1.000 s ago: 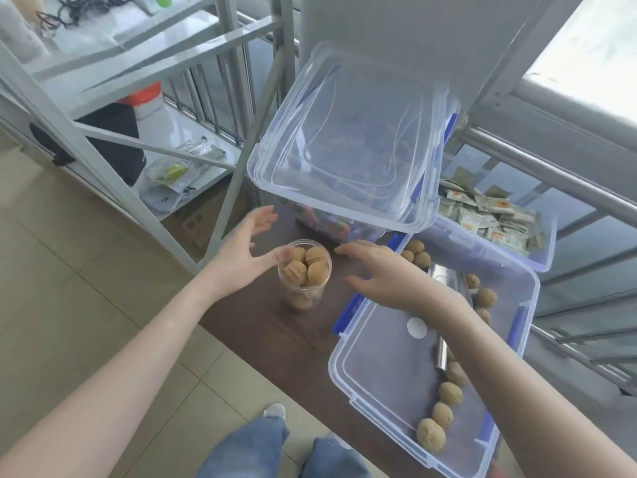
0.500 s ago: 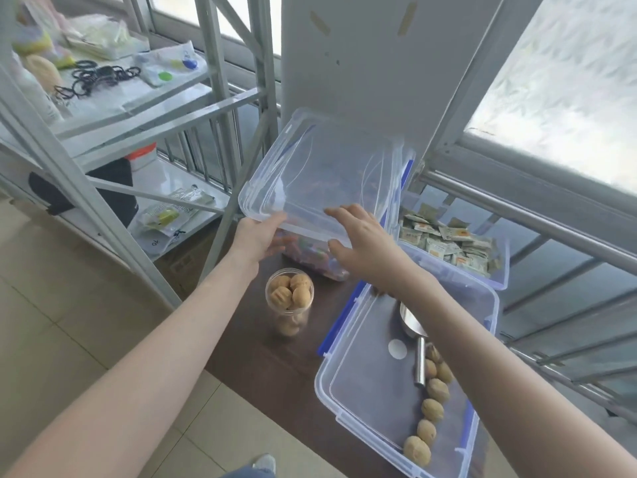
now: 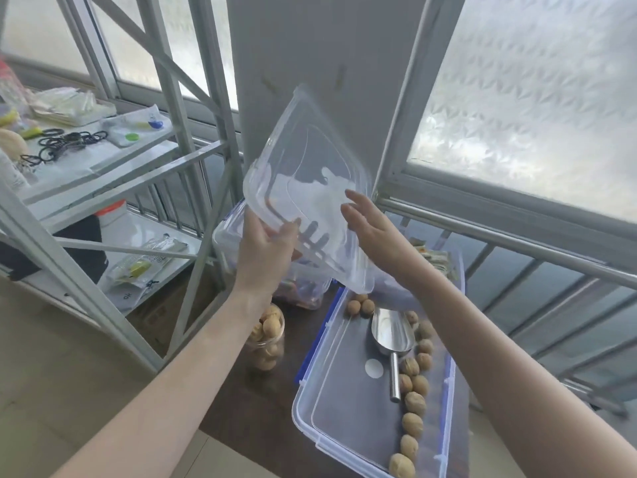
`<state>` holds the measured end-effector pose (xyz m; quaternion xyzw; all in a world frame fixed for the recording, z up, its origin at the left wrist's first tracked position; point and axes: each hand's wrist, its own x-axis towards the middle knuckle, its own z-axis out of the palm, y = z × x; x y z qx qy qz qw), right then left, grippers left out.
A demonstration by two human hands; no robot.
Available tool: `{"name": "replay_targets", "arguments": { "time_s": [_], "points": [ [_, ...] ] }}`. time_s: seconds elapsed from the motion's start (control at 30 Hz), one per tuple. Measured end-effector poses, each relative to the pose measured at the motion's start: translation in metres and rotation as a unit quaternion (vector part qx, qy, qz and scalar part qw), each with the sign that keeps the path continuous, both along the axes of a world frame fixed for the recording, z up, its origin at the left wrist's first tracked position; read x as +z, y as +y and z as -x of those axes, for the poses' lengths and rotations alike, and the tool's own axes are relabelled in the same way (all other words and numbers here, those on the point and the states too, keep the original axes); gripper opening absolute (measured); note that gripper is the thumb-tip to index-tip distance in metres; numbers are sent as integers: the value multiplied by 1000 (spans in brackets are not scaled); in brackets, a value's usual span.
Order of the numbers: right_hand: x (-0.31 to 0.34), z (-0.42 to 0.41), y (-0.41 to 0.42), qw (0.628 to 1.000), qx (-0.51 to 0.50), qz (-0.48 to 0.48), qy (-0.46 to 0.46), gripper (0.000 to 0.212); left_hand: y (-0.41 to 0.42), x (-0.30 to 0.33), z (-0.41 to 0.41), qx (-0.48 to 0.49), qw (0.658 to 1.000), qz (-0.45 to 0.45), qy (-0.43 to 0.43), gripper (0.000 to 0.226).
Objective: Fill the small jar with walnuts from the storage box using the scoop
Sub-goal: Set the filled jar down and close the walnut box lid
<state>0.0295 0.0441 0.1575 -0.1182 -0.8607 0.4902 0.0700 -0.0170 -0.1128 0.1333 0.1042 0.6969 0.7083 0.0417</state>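
Overhead, a clear lid is held tilted above the table, its lower edge gripped by the left hand, thumb on top and fingers curled underneath, showing through the plastic. The right hand lies against the lid's right side with fingers nearly straight, not curled round it. Below, a dark brown table carries the jar, which stands upright just left of the box and is filled with walnuts to near its rim (the left forearm hides part of it). The box is clear with blue clips; the scoop lies inside it, bowl away from the person, and the remaining walnuts sit in a line along its right side. Behind the lid stand two more clear bins. A grey metal rack with cluttered shelves stands left, frosted windows and a rail right, pale floor tiles below.
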Motion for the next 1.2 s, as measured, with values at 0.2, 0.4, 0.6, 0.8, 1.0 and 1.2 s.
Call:
{"name": "replay_targets", "arguments": {
  "time_s": [0.2,0.4,0.6,0.8,1.0,1.2],
  "points": [
    [27,-21,26,981,-42,183,48,55,19,19,-43,-64,981,83,163,42],
    [29,-50,72,905,-95,409,76,77,39,18,-59,-90,908,213,349,44],
    [5,-90,102,830,-113,543,66,83,57,4,-66,-257,861,183,398,49],
    [-21,-121,107,841,-183,505,68,47,64,-20,-72,-371,776,270,433,64],
    [-48,-154,112,839,-221,493,59,34,65,-54,-58,-361,862,273,228,70],
    [-86,-169,108,830,-242,501,30,73,74,-91,-38,-264,916,304,3,62]
  ]
}}
